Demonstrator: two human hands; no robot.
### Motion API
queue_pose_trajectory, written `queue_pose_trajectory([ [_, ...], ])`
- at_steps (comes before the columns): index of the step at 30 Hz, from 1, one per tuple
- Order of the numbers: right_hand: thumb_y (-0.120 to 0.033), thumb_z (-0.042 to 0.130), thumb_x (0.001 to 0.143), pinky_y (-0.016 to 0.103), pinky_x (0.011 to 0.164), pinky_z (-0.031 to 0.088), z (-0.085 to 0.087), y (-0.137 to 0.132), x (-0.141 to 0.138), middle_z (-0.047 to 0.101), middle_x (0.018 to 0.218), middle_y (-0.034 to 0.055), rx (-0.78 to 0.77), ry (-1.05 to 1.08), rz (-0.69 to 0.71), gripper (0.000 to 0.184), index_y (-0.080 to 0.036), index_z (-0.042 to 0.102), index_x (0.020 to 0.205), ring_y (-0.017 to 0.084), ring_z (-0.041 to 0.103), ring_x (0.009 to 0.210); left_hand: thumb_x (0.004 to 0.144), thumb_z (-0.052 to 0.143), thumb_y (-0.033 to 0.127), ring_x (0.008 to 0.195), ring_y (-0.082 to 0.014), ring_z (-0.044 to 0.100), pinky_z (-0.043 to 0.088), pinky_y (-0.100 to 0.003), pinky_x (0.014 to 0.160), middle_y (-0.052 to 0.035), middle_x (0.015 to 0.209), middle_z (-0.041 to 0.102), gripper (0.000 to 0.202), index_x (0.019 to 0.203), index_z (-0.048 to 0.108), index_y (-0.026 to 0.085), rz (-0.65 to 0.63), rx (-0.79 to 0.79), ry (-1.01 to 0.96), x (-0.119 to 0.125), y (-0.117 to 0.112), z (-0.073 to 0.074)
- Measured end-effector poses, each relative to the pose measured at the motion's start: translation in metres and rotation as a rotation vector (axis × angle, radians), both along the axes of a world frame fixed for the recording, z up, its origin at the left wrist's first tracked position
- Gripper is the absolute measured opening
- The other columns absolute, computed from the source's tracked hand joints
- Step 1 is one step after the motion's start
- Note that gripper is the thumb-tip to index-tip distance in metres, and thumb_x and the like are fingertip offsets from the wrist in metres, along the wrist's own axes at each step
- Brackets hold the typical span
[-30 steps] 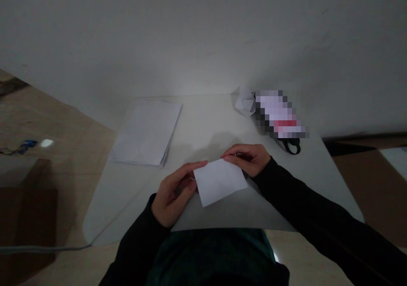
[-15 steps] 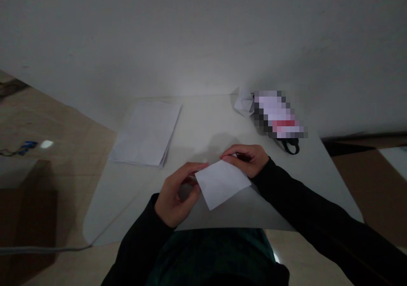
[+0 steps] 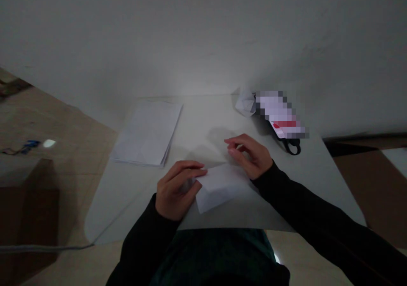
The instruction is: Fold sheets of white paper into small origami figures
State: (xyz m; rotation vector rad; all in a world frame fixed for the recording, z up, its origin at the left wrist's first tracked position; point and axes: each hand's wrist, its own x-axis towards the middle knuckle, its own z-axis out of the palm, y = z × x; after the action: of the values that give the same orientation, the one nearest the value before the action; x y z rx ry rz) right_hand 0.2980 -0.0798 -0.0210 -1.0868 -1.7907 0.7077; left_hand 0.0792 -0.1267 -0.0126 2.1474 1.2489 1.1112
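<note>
A small piece of folded white paper (image 3: 219, 186) lies near the front of the white table, with a crease across it and its lower part bent. My left hand (image 3: 179, 188) has its thumb and fingers at the paper's left edge, pinching that corner. Above the paper's far right edge, my right hand (image 3: 249, 154) is lifted off it, fingers loosely curved, with a small gap between thumb and forefinger and nothing visible between them. The paper's right end is partly hidden by my right hand and wrist.
A stack of white paper sheets (image 3: 148, 133) lies at the table's back left. At the back right, a crumpled or folded white paper (image 3: 246, 103) sits beside a blurred item with a black loop (image 3: 292, 147). A wall stands behind the table (image 3: 127, 197). Brown boxes flank it.
My right hand has let go of the paper's far edge and risen slightly away. The paper has sunk lower, now showing a bend, while my left fingers have moved over its left corner.
</note>
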Motion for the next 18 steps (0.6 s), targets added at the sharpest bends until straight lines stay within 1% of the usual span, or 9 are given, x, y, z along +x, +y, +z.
queue_pose_trajectory([
  [3, -0.018, 0.056, 0.078, 0.033, 0.067, 0.047, 0.012, -0.011, 0.002, 0.061, 0.085, 0.0079, 0.392, -0.08, -0.072, 0.017, -0.016, 0.063, 0.093, 0.017, 0.056, 0.079, 0.077, 0.063, 0.012, 0.073, -0.0115, 0.061, 0.05, -0.024, 0.069, -0.002, 0.078, 0.063, 0.005, 0.078, 0.066, 0.016, 0.193, 0.065, 0.055, 0.0, -0.001, -0.002],
  [5, -0.016, 0.057, 0.074, 0.031, 0.064, 0.047, 0.014, -0.02, 0.0, 0.06, 0.081, 0.0069, 0.545, -0.113, 0.076, 0.018, -0.015, 0.063, 0.091, 0.016, 0.055, 0.074, 0.076, 0.066, 0.017, 0.061, -0.0096, 0.056, 0.048, -0.022, 0.06, 0.0018, 0.063, 0.055, 0.011, 0.067, 0.059, 0.015, 0.299, 0.094, 0.121, 0.0, -0.003, -0.003],
  [7, -0.025, 0.06, 0.073, 0.034, 0.069, 0.048, 0.007, -0.025, -0.006, 0.063, 0.088, 0.0092, 0.532, -0.18, 0.254, 0.029, -0.013, 0.062, 0.099, 0.019, 0.058, 0.081, 0.075, 0.067, 0.02, 0.056, -0.009, 0.055, 0.047, -0.021, 0.055, 0.003, 0.064, 0.054, 0.01, 0.078, 0.059, 0.015, 0.391, 0.065, 0.171, 0.0, -0.005, -0.004],
  [9, -0.035, 0.058, 0.077, 0.04, 0.078, 0.045, -0.006, -0.027, -0.012, 0.063, 0.106, 0.0129, 0.472, -0.283, 0.29, 0.044, -0.012, 0.058, 0.113, 0.025, 0.057, 0.099, 0.075, 0.066, 0.022, 0.056, -0.0082, 0.056, 0.049, -0.021, 0.052, -0.0014, 0.085, 0.063, 0.04, 0.112, 0.053, 0.015, 0.441, 0.012, 0.139, 0.002, -0.007, -0.007],
  [11, -0.03, 0.051, 0.084, 0.043, 0.08, 0.041, -0.019, -0.025, -0.017, 0.064, 0.111, 0.0116, 0.472, -0.358, 0.271, 0.036, -0.015, 0.058, 0.115, 0.025, 0.056, 0.105, 0.077, 0.064, 0.021, 0.055, -0.0065, 0.056, 0.05, -0.02, 0.05, -0.0085, 0.11, 0.061, 0.064, 0.133, 0.034, 0.018, 0.427, 0.012, 0.089, 0.002, -0.008, -0.009],
  [12, -0.026, 0.049, 0.086, 0.042, 0.081, 0.04, -0.024, -0.024, -0.018, 0.066, 0.106, 0.009, 0.501, -0.347, 0.241, 0.027, -0.018, 0.061, 0.109, 0.023, 0.058, 0.103, 0.078, 0.062, 0.02, 0.055, -0.0061, 0.057, 0.051, -0.02, 0.051, -0.01, 0.116, 0.06, 0.064, 0.135, 0.032, 0.019, 0.397, 0.039, 0.098, 0.003, -0.008, -0.01],
  [14, -0.019, 0.051, 0.087, 0.038, 0.079, 0.041, -0.028, -0.021, -0.018, 0.069, 0.097, 0.0056, 0.554, -0.332, 0.231, 0.018, -0.021, 0.066, 0.096, 0.02, 0.061, 0.096, 0.081, 0.059, 0.016, 0.065, -0.0083, 0.062, 0.054, -0.02, 0.061, -0.0079, 0.114, 0.063, 0.05, 0.128, 0.042, 0.019, 0.316, 0.09, 0.189, 0.001, -0.009, -0.01],
  [16, -0.018, 0.056, 0.085, 0.032, 0.076, 0.045, -0.028, -0.017, -0.016, 0.07, 0.092, 0.0049, 0.559, -0.34, 0.285, 0.013, -0.02, 0.067, 0.089, 0.017, 0.062, 0.092, 0.082, 0.057, 0.013, 0.081, -0.0123, 0.064, 0.054, -0.024, 0.074, -0.0055, 0.107, 0.067, 0.036, 0.117, 0.054, 0.019, 0.251, 0.106, 0.279, -0.001, -0.01, -0.01],
  [18, -0.019, 0.057, 0.084, 0.029, 0.074, 0.048, -0.027, -0.015, -0.013, 0.07, 0.093, 0.005, 0.529, -0.346, 0.342, 0.011, -0.02, 0.068, 0.088, 0.015, 0.062, 0.093, 0.082, 0.058, 0.014, 0.087, -0.0152, 0.063, 0.053, -0.028, 0.079, -0.0045, 0.103, 0.068, 0.032, 0.113, 0.057, 0.019, 0.227, 0.078, 0.319, -0.006, -0.011, -0.008],
])
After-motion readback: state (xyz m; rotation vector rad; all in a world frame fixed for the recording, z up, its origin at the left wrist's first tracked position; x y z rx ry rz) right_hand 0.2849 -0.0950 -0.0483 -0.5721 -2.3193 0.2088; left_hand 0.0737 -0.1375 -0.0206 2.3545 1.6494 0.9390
